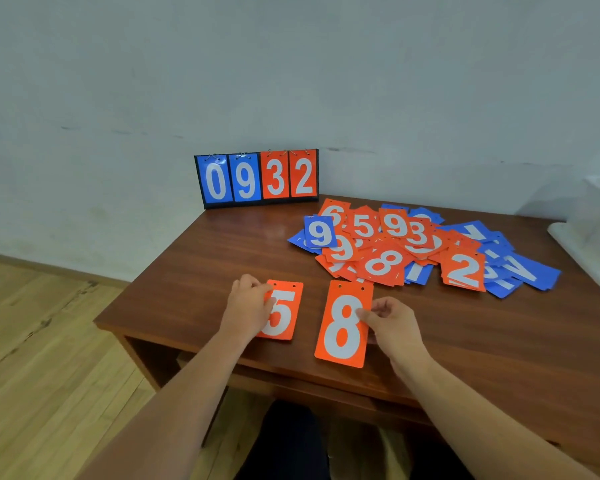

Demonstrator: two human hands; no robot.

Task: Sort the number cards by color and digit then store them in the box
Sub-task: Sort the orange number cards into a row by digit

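Your left hand [248, 308] rests low in the frame, left of centre, fingers curled down on the left edge of an orange 5 card [283, 311] that lies flat on the counter [194, 271] — pressing it, not lifting. Just to its right, your right hand [394, 323] pinches the right edge of an orange 8 card [343, 323] between thumb and fingers, its lower end past the counter's front edge. These cards look thin, light, stiff and slick, probably laminated; take them by an edge, or slide one to the counter's lip to get under it. Each shows a white digit and two punched holes on top. The unsorted pile [420, 247] of orange and blue cards sprawls right of centre. At far right, a pale container [593, 237] — likely the box.
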